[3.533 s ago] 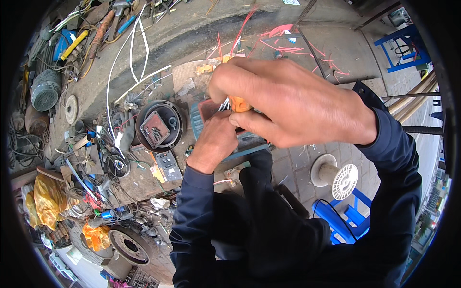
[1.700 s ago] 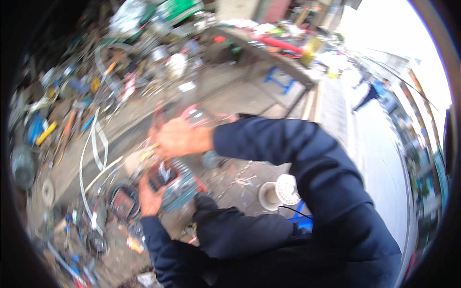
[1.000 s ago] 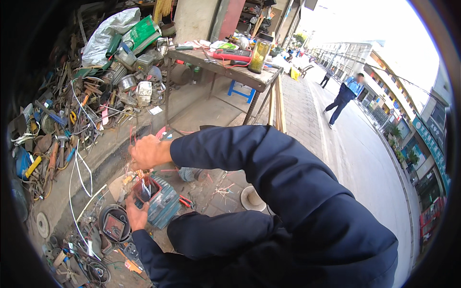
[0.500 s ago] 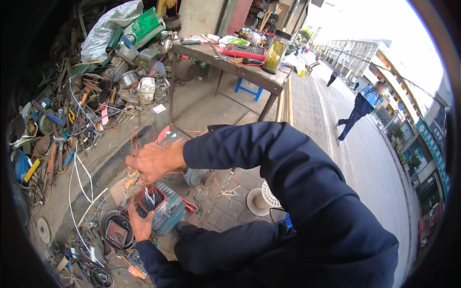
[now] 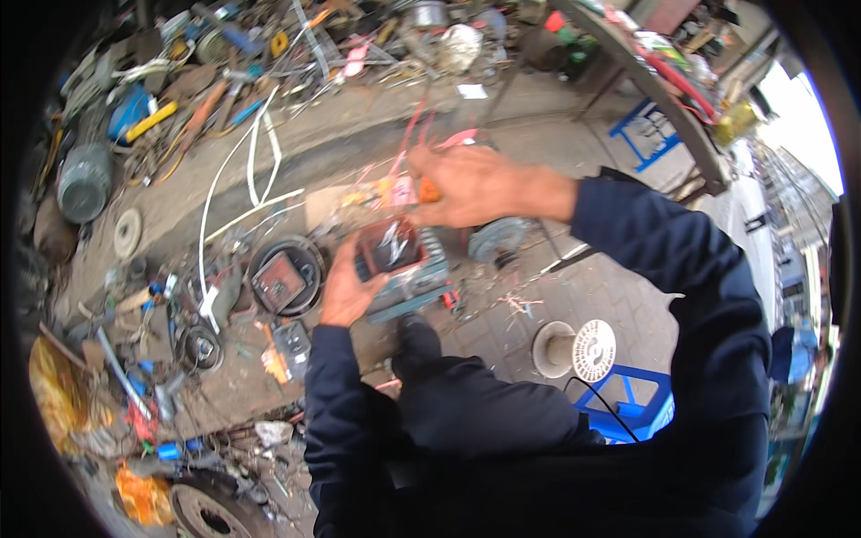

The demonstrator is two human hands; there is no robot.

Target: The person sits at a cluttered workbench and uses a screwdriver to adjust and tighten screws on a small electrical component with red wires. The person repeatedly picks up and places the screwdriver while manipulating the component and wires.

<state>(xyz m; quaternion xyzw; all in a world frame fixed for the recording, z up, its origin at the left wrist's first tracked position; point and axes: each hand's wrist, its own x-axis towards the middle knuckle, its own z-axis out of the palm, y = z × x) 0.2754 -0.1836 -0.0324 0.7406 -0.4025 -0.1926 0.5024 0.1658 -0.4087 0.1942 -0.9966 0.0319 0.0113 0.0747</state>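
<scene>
A grey-green ribbed electric motor lies on the ground between my hands, its square reddish terminal box uncovered and pale wires showing inside. My left hand grips the near left side of that box, thumb along its front edge. Above the box's far right corner, my right hand is closed and smeared by motion. Something orange shows at its fingers, too blurred to name. Thin pink-red wires rise beside this hand. Left of the motor sits a round dark metal housing with a square part inside.
Scrap and tools pile along the far side and lower left. A white cable loops over the step. Right of my leg are a white spool and a blue plastic stool. A worktable stands at the far right.
My view has swung down and to the right, so the motor and hands sit nearer the middle. My right hand has moved rightward relative to the terminal box. The left hand keeps its hold.
</scene>
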